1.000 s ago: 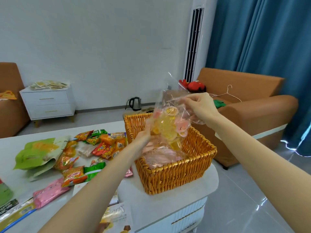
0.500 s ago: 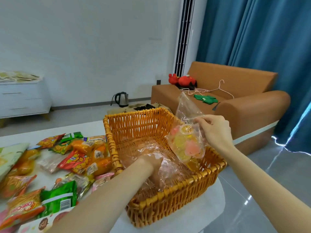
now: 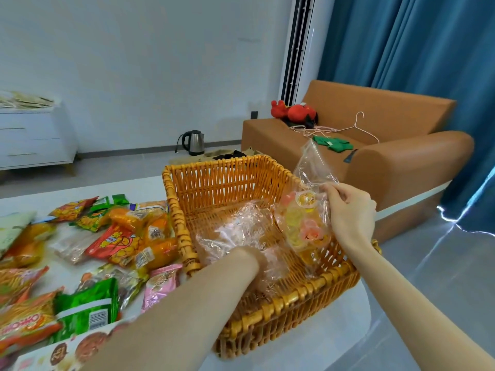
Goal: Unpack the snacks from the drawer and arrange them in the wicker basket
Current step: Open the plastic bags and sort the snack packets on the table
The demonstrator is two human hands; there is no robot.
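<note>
Golden-orange wicker basket [image 3: 230, 180] sits on a white table [image 3: 150, 188], near its right end. The right hand [image 3: 351, 212] pinches the top of a clear plastic bag of yellow and pink jelly cups [image 3: 305, 226], holding it upright inside the basket against the right wall. The left hand [image 3: 257, 266] reaches down into the basket onto a second crinkled clear bag [image 3: 235, 231]; whether its fingers are closed cannot be told. Left of the basket, snack packets [image 3: 117, 236] lie scattered on the table. One orange packet [image 3: 24, 328] reads "OHO". Other labels are too blurred to read.
</note>
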